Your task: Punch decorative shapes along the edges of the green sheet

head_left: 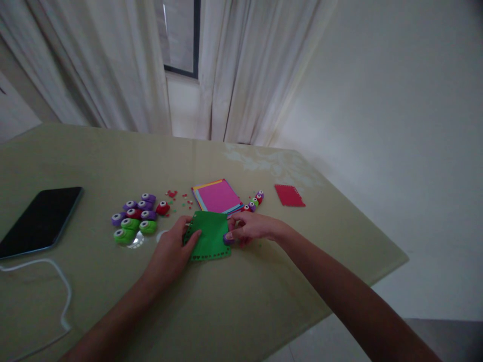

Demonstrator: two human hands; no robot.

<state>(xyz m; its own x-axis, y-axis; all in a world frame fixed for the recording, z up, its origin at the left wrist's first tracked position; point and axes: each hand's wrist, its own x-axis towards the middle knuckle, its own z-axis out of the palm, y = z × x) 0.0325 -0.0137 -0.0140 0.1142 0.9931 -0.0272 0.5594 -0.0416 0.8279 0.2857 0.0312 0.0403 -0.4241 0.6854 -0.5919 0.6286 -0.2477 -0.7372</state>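
A green sheet of paper (209, 234) with small holes punched along its left and bottom edges lies in front of me. My left hand (176, 246) grips its left edge, the thumb on top and the fingers partly hidden. At the right edge, my right hand (249, 226) is closed on a small purple craft punch (227, 240), which sits against the paper. The hand covers much of the punch. Just beyond that hand stands a short row of small punches (255, 202) in purple, green and red.
Several punches (133, 213) cluster on the left, near scattered paper bits (184, 202). Behind the green sheet is a stack of coloured paper (218, 196). A red punched sheet (289, 195) lies right. A black tablet (39, 218) and white cable (68, 296) are far left.
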